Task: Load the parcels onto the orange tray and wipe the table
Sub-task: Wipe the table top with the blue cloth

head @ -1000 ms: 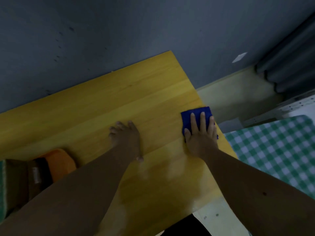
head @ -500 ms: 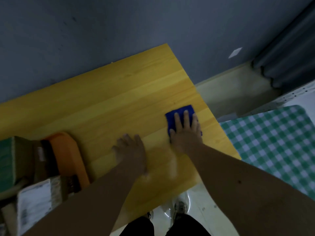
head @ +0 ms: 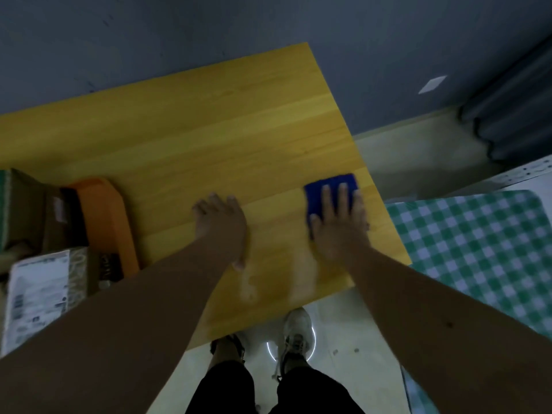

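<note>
Blue cloth (head: pixel 325 189) lies flat on the yellow wooden table (head: pixel 209 130), near its right edge, pinned under the right hand (head: pixel 339 222). That hand is spread wide, palm down, fingers together and flat over the cloth; it presses rather than grips. Only the far part of the cloth shows past the fingertips.

Left hand (head: pixel 221 225) is also open and flat on bare wood, well apart from the cloth and holding nothing; it looks like a brace.

Orange tray (head: pixel 104 216) sits at the left end of the table, with parcels (head: pixel 38 291) stacked on or against it: brown cardboard boxes and one with a white printed label. Loading appears done; wiping is the step in hand.

Handling, as judged:
- Cloth looks thin, soft and light, with no stiffness of its own. It would bunch or fold if pushed from one edge, so a flat palm over its middle with even downward pressure suits it best.
- Tabletop looks smooth, with some sheen near the front edge, possibly damp; cloth should slide easily.
- Cloth is close to the right edge, so a stroke that way could carry it off the table.
- Parcels look rigid, and their weight cannot be told.
</note>
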